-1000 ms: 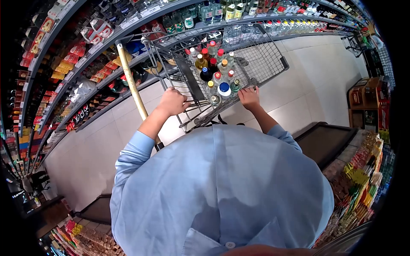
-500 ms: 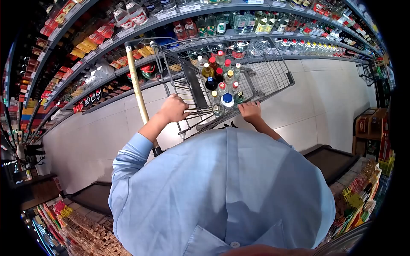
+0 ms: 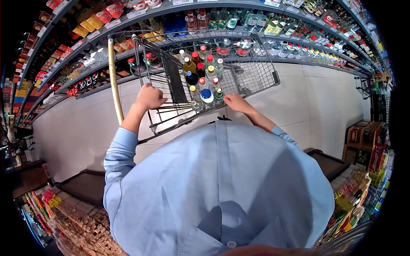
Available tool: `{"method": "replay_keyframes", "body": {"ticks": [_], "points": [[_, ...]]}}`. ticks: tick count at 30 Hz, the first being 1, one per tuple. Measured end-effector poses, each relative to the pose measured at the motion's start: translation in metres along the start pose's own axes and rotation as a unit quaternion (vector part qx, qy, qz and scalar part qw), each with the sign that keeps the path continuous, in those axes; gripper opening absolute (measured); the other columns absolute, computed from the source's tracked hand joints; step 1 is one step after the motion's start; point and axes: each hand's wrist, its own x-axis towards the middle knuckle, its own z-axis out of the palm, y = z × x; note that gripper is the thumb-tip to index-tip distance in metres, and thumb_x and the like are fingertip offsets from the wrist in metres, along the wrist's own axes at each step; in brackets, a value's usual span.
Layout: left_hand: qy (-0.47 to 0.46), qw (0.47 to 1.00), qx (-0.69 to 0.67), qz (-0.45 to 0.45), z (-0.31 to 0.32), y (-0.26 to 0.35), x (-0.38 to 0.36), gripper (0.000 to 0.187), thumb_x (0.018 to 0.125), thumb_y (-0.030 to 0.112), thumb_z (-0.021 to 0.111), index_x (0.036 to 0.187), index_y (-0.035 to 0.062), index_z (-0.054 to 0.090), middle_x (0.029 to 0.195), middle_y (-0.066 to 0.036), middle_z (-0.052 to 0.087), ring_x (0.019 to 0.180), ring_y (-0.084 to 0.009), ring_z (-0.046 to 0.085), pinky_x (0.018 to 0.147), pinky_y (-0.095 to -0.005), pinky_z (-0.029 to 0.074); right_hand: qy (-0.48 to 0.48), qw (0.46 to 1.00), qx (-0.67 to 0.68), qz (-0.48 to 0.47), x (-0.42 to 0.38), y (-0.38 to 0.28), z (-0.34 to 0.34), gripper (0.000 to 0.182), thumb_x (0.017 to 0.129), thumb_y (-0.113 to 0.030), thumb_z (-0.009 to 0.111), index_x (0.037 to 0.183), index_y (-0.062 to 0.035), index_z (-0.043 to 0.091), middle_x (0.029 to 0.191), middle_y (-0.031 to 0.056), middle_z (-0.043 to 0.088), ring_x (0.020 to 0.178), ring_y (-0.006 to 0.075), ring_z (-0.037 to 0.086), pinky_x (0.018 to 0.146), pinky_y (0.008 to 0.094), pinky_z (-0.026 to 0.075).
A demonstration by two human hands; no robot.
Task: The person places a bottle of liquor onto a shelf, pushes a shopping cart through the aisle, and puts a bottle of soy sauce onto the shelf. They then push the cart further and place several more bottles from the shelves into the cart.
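A wire shopping cart (image 3: 256, 85) stands crosswise in front of me, its yellowish handle bar (image 3: 113, 81) at the left. My left hand (image 3: 150, 97) is closed on the cart's frame near the handle end. On the near side rim, my right hand (image 3: 237, 103) is closed, its fingers partly hidden. Several upright bottles crowd the cart's middle, including one with a wide blue cap (image 3: 206, 94). A small dark-capped bottle (image 3: 219, 94) stands just left of my right hand. A yellow-capped amber bottle (image 3: 188, 66) is farther back.
Long shelves of bottles (image 3: 230, 20) curve behind the cart. Pale floor tiles (image 3: 294, 111) extend to both sides. A wooden display (image 3: 361, 136) stands at the right. Dark trays (image 3: 83, 185) and packaged goods (image 3: 81, 219) lie behind me at the left.
The cart, its bottles and both my hands have shifted left in view. The shelves have shifted slightly too. My right hand is now more bunched against the rim.
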Motion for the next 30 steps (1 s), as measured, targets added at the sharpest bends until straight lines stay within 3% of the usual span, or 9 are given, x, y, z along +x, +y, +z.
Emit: {"method": "replay_keyframes", "body": {"ticks": [1,7,10,12,14,17,22,25,30], "points": [[0.013,1.000,-0.010,-0.012,0.000,-0.005,-0.004,0.034,0.080,0.042,0.054,0.068,0.0130,0.068,0.063,-0.008,0.063,0.074,-0.0248,0.061,0.096,-0.0388,0.035,0.084,0.996,-0.027,-0.026,0.002,0.009,0.000,0.026,0.086,-0.029,0.050,0.091,-0.0057,0.062,0.088,0.0162,0.062,0.088,0.0335,0.058,0.076,0.0413,0.046],[0.035,0.988,-0.042,-0.142,0.003,-0.026,-0.018,0.029,0.080,0.038,0.057,0.071,0.0118,0.067,0.068,-0.008,0.065,0.078,-0.0250,0.062,0.098,-0.0392,0.034,0.060,0.960,-0.249,0.112,-0.003,0.070,-0.042,0.029,0.089,-0.032,0.045,0.100,-0.0121,0.062,0.104,0.0112,0.061,0.103,0.0267,0.054,0.092,0.0464,0.038],[0.161,0.967,-0.130,-0.147,0.015,0.015,0.001,0.025,0.081,0.034,0.057,0.078,0.0098,0.066,0.071,-0.009,0.064,0.078,-0.0263,0.062,0.081,-0.0407,0.046,0.054,0.956,-0.258,0.129,-0.014,0.079,-0.042,0.032,0.090,-0.036,0.043,0.109,-0.0164,0.059,0.118,0.0043,0.056,0.116,0.0216,0.045,0.102,0.0495,0.028],[0.218,0.947,-0.194,-0.138,0.042,0.053,0.022,0.026,0.081,0.033,0.057,0.089,0.0092,0.063,0.082,-0.012,0.064,0.080,-0.0301,0.061,0.074,-0.0419,0.047,0.090,0.958,-0.271,0.026,-0.008,0.066,-0.033,0.032,0.090,-0.035,0.044,0.110,-0.0155,0.060,0.115,0.0040,0.058,0.111,0.0252,0.048,0.100,0.0498,0.030],[0.177,0.948,-0.212,-0.161,0.073,0.089,0.040,0.031,0.083,0.036,0.054,0.100,0.0099,0.060,0.094,-0.015,0.062,0.086,-0.0321,0.060,0.077,-0.0430,0.047,0.057,0.961,-0.271,0.009,0.004,0.051,-0.034,0.032,0.090,-0.034,0.044,0.110,-0.0145,0.060,0.111,0.0054,0.060,0.107,0.0269,0.050,0.098,0.0479,0.032],[0.053,0.907,-0.271,-0.317,0.102,0.117,0.051,0.039,0.088,0.043,0.044,0.103,0.0101,0.058,0.103,-0.015,0.061,0.094,-0.0313,0.059,0.080,-0.0427,0.048,-0.003,0.972,-0.233,-0.026,0.023,0.062,-0.034,0.031,0.089,-0.034,0.046,0.106,-0.0142,0.061,0.102,0.0070,0.062,0.101,0.0285,0.053,0.091,0.0453,0.038],[-0.055,0.888,-0.271,-0.368,0.096,0.090,0.044,0.047,0.085,0.051,0.041,0.104,0.0127,0.062,0.101,-0.013,0.064,0.097,-0.0296,0.060,0.083,-0.0412,0.047,-0.039,0.985,-0.139,-0.090,0.050,0.075,-0.030,0.030,0.088,-0.034,0.046,0.102,-0.0134,0.063,0.096,0.0094,0.064,0.096,0.0295,0.056,0.083,0.0426,0.044],[-0.080,0.854,-0.321,-0.402,0.104,0.068,0.044,0.055,0.083,0.060,0.036,0.106,0.0175,0.064,0.105,-0.014,0.063,0.100,-0.0307,0.059,0.087,-0.0411,0.045,-0.075,0.965,-0.233,-0.094,0.061,0.088,-0.033,0.034,0.090,-0.038,0.041,0.098,-0.0118,0.061,0.098,0.0111,0.064,0.094,0.0317,0.058,0.084,0.0470,0.042],[-0.032,0.808,-0.302,-0.506,0.117,0.053,0.046,0.053,0.085,0.057,0.037,0.100,0.0148,0.066,0.101,-0.013,0.064,0.097,-0.0313,0.060,0.083,-0.0414,0.046,-0.112,0.965,-0.209,-0.108,0.072,0.094,-0.026,0.035,0.091,-0.038,0.038,0.104,-0.0133,0.059,0.093,0.0141,0.063,0.089,0.0341,0.059,0.078,0.0456,0.044]]}}
